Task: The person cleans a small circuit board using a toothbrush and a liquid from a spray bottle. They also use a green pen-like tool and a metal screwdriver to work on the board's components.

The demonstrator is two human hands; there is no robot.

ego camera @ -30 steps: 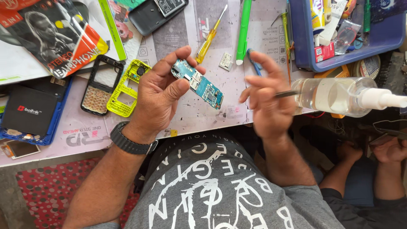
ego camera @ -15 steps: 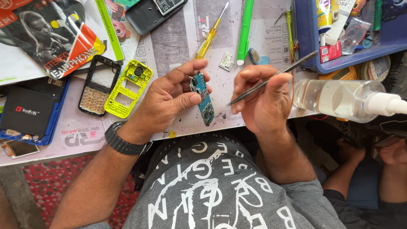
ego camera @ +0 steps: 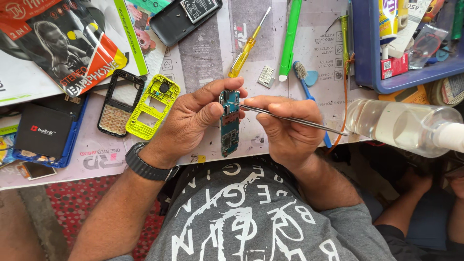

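Left hand [ego camera: 193, 118] closed around a blue-green circuit board [ego camera: 229, 126], thumb and fingers pinching its upper end; board held upright, centre of view, above the table [ego camera: 208, 58] edge. Right hand [ego camera: 285, 125] closed on thin metal tweezers [ego camera: 285, 117], tips touching the board's top at about 9 o'clock from that hand. Black watch [ego camera: 145, 164] on left wrist.

At 9 o'clock from the board: yellow phone frame [ego camera: 152, 106], then black keypad frame [ego camera: 118, 104] just beside it. At 10 o'clock: glossy red-orange and black package [ego camera: 58, 48], flat, rectangular, with a picture of a person. Far 9 o'clock: black rectangular box [ego camera: 43, 130] with small red label, lying in a blue tray [ego camera: 72, 140].

At 12 o'clock: yellow-handled screwdriver [ego camera: 246, 46], green pen [ego camera: 290, 38], dark phone back [ego camera: 179, 21] holding a battery. At 1 o'clock: blue brush [ego camera: 309, 89]. At 2 o'clock: blue bin [ego camera: 367, 58] of small packets and tubes. At 3 o'clock: clear spray bottle [ego camera: 401, 125] lying on its side.
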